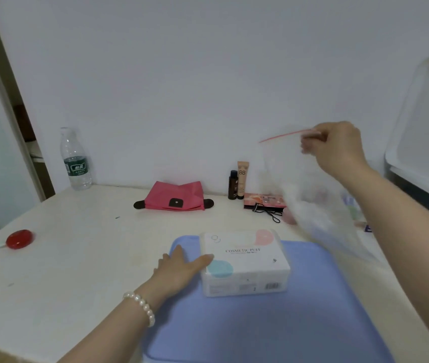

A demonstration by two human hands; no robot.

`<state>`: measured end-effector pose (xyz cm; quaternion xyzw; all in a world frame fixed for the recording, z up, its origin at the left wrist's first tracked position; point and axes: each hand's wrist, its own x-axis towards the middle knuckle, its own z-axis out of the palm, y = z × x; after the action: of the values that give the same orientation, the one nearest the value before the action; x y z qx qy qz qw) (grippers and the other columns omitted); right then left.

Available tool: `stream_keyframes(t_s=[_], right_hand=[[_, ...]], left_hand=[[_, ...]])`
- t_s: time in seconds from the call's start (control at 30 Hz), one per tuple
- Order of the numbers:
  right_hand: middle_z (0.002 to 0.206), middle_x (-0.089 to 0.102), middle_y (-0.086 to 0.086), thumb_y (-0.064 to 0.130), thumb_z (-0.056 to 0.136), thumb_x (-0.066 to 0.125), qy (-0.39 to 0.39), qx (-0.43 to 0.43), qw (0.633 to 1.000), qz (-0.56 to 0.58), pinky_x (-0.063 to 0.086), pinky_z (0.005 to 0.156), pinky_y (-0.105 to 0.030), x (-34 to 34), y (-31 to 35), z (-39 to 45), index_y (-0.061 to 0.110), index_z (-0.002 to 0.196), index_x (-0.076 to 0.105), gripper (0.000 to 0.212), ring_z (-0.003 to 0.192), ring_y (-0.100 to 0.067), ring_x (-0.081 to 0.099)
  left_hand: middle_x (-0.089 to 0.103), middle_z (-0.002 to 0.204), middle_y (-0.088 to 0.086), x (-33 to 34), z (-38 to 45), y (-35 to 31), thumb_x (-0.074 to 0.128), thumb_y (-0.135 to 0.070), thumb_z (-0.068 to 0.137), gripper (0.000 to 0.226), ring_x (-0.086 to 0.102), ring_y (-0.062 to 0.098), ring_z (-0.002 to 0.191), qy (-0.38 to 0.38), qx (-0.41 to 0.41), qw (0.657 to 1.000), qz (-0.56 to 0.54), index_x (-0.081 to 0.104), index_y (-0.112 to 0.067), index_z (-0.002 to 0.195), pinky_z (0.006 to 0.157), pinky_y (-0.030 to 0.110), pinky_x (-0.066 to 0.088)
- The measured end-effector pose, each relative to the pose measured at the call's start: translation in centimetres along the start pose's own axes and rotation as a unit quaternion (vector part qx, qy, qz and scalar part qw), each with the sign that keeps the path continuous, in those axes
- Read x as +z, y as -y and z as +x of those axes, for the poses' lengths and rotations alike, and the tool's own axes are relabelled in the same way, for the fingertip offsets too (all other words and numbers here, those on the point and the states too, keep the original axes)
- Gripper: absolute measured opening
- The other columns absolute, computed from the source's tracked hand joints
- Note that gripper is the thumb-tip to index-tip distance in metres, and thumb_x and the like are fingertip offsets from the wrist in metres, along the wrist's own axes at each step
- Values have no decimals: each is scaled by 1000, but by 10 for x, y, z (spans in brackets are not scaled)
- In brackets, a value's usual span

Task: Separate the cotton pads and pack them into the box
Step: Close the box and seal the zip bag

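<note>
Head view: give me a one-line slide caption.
Left hand rests against the cotton pad pack on the blue mat; right hand lifts a clear zip bag.

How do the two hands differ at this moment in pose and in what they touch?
The right hand is raised above the table, pinching the red-striped top edge of a clear zip bag that hangs in the air. The left hand lies low on the blue mat, fingers straight, pressed against the side of the cotton pad pack. Only the left wrist wears a pearl bracelet. Both hands are bare.
</note>
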<state>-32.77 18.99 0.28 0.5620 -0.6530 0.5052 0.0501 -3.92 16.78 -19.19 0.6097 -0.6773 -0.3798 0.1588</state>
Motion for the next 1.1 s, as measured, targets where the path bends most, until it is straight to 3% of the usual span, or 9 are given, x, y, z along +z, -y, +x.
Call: stream_keyframes(t_s=[0.13, 0.23, 0.33, 0.43, 0.53, 0.77, 0.83, 0.97, 1.1], right_hand=[[60, 71, 6, -7, 79, 66, 121, 14, 963, 242, 58, 72, -23, -9, 24, 14, -5, 93, 66, 14, 62, -8, 69], [74, 74, -4, -9, 78, 65, 186, 18, 936, 299, 57, 73, -24, -9, 31, 8, -4, 93, 67, 17, 76, -18, 72], [76, 74, -10, -12, 75, 63, 255, 44, 919, 298, 57, 76, -27, -3, 26, -4, 1, 83, 69, 16, 78, -24, 72], [72, 72, -12, -15, 74, 62, 258, 68, 911, 316, 58, 74, -30, 1, 14, -11, 0, 78, 63, 16, 74, -27, 72], [73, 72, -13, -13, 74, 63, 233, 91, 912, 324, 59, 73, -30, 1, 3, -11, -3, 79, 61, 11, 73, -27, 72], [68, 72, -9, 9, 89, 58, 128, 104, 909, 383, 59, 69, -31, 10, 8, -2, 5, 78, 59, 12, 66, -24, 71], [67, 71, -10, 14, 94, 52, 119, 132, 874, 452, 60, 67, -34, 17, 14, 2, 7, 79, 53, 17, 64, -26, 71], [62, 69, -12, 17, 97, 47, 115, 181, 815, 538, 59, 58, -34, 28, 16, 2, 9, 77, 48, 22, 56, -25, 69], [58, 68, -12, 19, 98, 46, 85, 213, 838, 496, 58, 53, -34, 37, 8, 3, 9, 82, 46, 19, 52, -25, 68]], left_hand=[[1, 159, 2, -25, -2, -28, 59, -69, 72, 108, -5, 21, 146, -97, 85, 990, -62, 3, -21, 151, 118, 46, 2], [29, 149, -13, -60, -2, -64, 69, -61, 69, 94, 24, 11, 140, -156, 202, 949, -184, 24, -30, 145, 111, 32, 26], [46, 136, -11, -87, -1, -92, 82, -21, 69, 77, 42, 5, 126, -159, 289, 911, -247, 42, -22, 136, 102, 24, 36], [74, 85, -2, -101, -2, -111, 76, 7, 68, 29, 68, 6, 82, -117, 335, 885, -301, 66, -8, 91, 74, 19, 52], [72, 65, -6, -107, 1, -120, 70, 7, 75, 11, 67, 3, 64, -108, 332, 885, -308, 66, -3, 78, 64, 14, 52], [70, 85, 10, -123, 12, -156, 61, -20, 90, 15, 68, 14, 68, -144, 331, 843, -399, 63, -6, 87, 69, 23, 55], [69, 103, 5, -119, 22, -158, 68, -32, 82, 27, 66, 11, 83, -134, 312, 868, -363, 63, -15, 103, 78, 23, 52], [66, 108, -1, -85, 37, -125, 75, 2, 72, 52, 62, 6, 94, 11, 261, 924, -279, 57, -13, 118, 82, 18, 52], [70, 73, 1, -63, 44, -97, 71, -3, 79, 3, 61, 7, 66, -19, 224, 929, -293, 70, -4, 82, 68, 22, 48]])
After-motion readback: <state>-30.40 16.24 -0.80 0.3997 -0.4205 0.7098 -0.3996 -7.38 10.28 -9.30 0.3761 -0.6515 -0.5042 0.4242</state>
